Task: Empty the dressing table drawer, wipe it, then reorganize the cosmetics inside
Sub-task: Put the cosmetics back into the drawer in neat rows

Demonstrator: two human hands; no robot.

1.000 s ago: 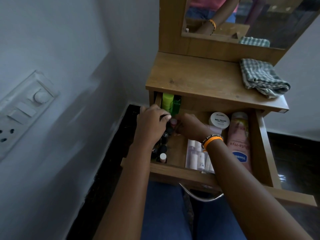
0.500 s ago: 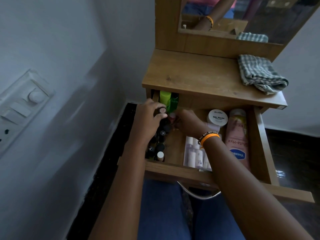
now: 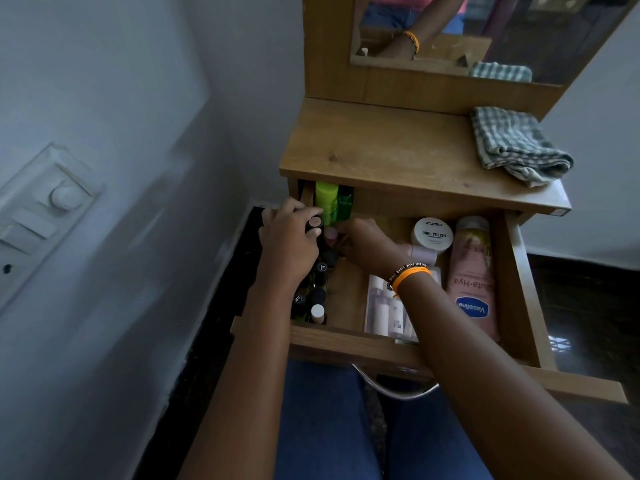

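Fingers (image 3: 313, 233) of my left hand (image 3: 289, 242) curl round a dark lipstick tube (image 3: 314, 223) | right hand (image 3: 367, 242) fingers hidden, grip unclear | both over drawer (image 3: 519, 289) back-left | I'd lift straight up, sparing the upright small bottles (image 3: 317, 289).

White round jar lid (image 3: 432, 234): "zudio", "NAIL POLISH"; smaller print beneath unreadable.
Pink bottle (image 3: 472, 277): "Vaseline" on blue oval, upside down; "Gluta-Hya" partly readable above.
Small dark caps (image 3: 322, 267): tiny marks, illegible.
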